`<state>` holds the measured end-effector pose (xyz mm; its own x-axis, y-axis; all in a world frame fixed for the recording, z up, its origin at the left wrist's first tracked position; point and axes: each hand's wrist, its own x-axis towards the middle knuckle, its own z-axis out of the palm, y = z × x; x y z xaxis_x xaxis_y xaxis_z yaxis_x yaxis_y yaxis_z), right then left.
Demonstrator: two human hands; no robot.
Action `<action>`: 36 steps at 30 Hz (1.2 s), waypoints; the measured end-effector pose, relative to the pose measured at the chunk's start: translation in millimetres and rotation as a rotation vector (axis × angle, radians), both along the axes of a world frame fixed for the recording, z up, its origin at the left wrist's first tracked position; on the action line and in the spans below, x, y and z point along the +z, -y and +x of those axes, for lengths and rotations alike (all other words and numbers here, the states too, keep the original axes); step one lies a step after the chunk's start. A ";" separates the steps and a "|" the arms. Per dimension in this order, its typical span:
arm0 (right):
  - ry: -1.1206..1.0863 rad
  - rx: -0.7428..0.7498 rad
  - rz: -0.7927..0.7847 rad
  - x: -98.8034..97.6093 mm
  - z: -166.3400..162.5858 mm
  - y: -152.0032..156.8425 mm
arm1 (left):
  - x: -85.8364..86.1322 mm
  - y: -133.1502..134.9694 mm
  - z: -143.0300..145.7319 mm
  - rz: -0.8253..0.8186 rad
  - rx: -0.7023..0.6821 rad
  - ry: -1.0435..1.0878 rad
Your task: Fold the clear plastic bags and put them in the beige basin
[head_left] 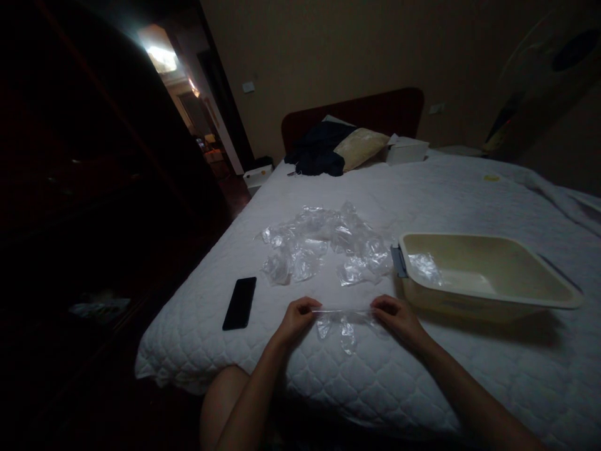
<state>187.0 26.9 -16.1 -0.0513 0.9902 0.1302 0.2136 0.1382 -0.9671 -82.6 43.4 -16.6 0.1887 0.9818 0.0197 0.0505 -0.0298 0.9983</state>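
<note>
My left hand (302,312) and my right hand (393,315) pinch opposite ends of the straight edge of a thin clear plastic glove (346,332). That edge is stretched taut between them, and finger-like lobes hang below it over the bed. Just beyond my hands lies a loose spread of crumpled clear plastic pieces (323,235), much like the one I hold; single pieces are hard to make out. To the right of my right hand stands a cream plastic tub (493,307) with a grey clip, and some clear plastic (425,268) sits inside its left end.
A black phone (239,304) lies on the white quilted bed (188,338), left of my left hand. Dark clothing (322,147), a beige pillow (361,148) and a white box (407,150) are by the headboard (357,113). A fan (539,81) stands at the right.
</note>
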 end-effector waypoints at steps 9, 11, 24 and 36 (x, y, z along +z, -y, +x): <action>0.161 0.114 0.198 -2.7 7.6 12.1 | 7.2 21.1 -10.2 0.440 -0.072 -0.520; 0.206 0.125 0.245 -3.8 8.2 14.2 | 7.7 25.6 -12.9 0.585 -0.076 -0.689; 0.719 0.227 0.481 8.2 14.4 38.9 | 8.9 43.9 -18.6 1.151 -0.297 -1.151; 0.779 0.140 0.472 8.5 6.6 47.1 | 4.7 56.6 -7.1 1.015 -0.260 -1.052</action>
<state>193.5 -20.2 -7.6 -0.4096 0.8212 0.3973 0.7324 0.5557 -0.3935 -89.7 -13.2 -11.8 0.7147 0.5698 0.4057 0.6030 -0.7958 0.0556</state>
